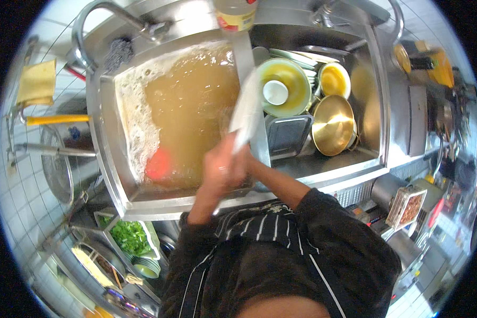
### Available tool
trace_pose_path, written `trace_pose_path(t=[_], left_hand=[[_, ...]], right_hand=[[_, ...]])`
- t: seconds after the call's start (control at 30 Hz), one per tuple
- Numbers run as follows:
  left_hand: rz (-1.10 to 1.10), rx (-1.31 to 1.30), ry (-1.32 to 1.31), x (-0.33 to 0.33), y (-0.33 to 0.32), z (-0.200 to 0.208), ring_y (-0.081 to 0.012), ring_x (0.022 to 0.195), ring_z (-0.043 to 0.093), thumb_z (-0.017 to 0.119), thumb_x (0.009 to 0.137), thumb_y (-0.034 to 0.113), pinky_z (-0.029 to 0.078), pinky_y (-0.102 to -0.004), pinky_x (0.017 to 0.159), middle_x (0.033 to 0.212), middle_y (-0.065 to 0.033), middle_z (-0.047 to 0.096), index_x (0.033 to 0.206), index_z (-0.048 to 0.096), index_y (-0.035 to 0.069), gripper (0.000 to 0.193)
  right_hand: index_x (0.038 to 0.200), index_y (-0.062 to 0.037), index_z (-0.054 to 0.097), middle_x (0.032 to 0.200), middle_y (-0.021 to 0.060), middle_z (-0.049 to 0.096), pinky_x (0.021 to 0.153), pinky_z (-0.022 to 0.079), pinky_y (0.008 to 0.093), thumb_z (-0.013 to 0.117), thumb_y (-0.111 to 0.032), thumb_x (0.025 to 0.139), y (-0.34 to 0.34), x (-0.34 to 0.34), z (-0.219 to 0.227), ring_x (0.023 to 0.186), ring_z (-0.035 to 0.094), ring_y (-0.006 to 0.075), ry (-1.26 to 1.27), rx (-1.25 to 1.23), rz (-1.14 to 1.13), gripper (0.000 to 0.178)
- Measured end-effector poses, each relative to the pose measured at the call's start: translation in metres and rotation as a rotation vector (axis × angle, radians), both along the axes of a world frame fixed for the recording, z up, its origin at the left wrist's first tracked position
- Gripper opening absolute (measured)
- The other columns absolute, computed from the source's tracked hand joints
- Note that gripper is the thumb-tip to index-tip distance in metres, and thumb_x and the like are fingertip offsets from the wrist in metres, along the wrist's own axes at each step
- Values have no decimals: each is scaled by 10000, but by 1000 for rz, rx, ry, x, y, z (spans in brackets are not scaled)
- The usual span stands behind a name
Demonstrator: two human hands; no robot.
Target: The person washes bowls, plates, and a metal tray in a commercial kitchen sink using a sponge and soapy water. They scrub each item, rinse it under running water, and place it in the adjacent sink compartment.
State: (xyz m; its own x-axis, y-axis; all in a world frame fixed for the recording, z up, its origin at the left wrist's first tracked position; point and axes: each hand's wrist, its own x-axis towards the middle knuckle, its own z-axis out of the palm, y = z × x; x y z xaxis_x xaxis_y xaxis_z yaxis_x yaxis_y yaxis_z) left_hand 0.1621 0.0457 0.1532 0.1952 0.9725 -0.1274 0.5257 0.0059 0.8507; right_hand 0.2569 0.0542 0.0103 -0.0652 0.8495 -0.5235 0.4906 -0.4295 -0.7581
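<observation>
A white plate (249, 108), tilted nearly edge-on and smeared by motion, stands above the divider between two sink basins. My left hand (218, 165) is closed at its lower end, over the left basin's near side. Close against it, my right hand (240, 159) also grips the plate's lower end; its fingers are partly hidden. Cloudy brown water (191, 100) with foam along the left side fills the left basin. A blurred red object (159, 163) shows at the water's near left; its kind I cannot make out.
The right basin holds a green-rimmed bowl (297, 79) with a small white cup (275, 93), a yellow-stained bowl (334, 79), a brass-coloured pan (333, 125) and a dark tray (289, 135). A labelled jar (235, 16) stands behind the divider. Greens (131, 237) sit in a container at lower left.
</observation>
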Motion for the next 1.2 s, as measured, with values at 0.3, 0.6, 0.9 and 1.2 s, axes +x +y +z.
trace_pose_path(t=[0.3, 0.6, 0.9, 1.2], left_hand=[[-433, 405, 111, 137, 44, -56, -359, 863, 598, 546, 798, 120, 534, -427, 659, 910, -196, 557, 903, 523, 41, 134], [470, 356, -168, 38, 61, -142, -275, 1048, 548, 591, 853, 253, 417, -384, 937, 1180, -142, 551, 1131, 547, 52, 346], [1014, -697, 432, -136, -38, -340, -337, 1040, 512, 503, 891, 249, 381, -395, 956, 1142, -215, 518, 1159, 506, -1, 366], [960, -796, 312, -73, -62, -342, -338, 1034, 521, 505, 883, 251, 391, -399, 942, 1131, -212, 530, 1147, 518, 6, 361]], right_hand=[[1048, -28, 623, 999, 205, 632, 809, 474, 428, 661, -437, 772, 3, -16, 3, 916, 616, 373, 129, 114, 13, 494], [1008, -67, 553, 948, 189, 579, 739, 500, 437, 631, -191, 754, 105, 34, 8, 896, 588, 367, -8, 386, 708, 292], [1192, -204, 569, 944, 111, 557, 703, 508, 389, 674, -4, 593, 150, 35, -11, 837, 586, 320, -225, 865, 875, 640], [1187, -217, 594, 1157, 119, 587, 796, 509, 430, 674, 2, 616, 114, 49, 44, 983, 577, 356, -400, 661, 887, 616]])
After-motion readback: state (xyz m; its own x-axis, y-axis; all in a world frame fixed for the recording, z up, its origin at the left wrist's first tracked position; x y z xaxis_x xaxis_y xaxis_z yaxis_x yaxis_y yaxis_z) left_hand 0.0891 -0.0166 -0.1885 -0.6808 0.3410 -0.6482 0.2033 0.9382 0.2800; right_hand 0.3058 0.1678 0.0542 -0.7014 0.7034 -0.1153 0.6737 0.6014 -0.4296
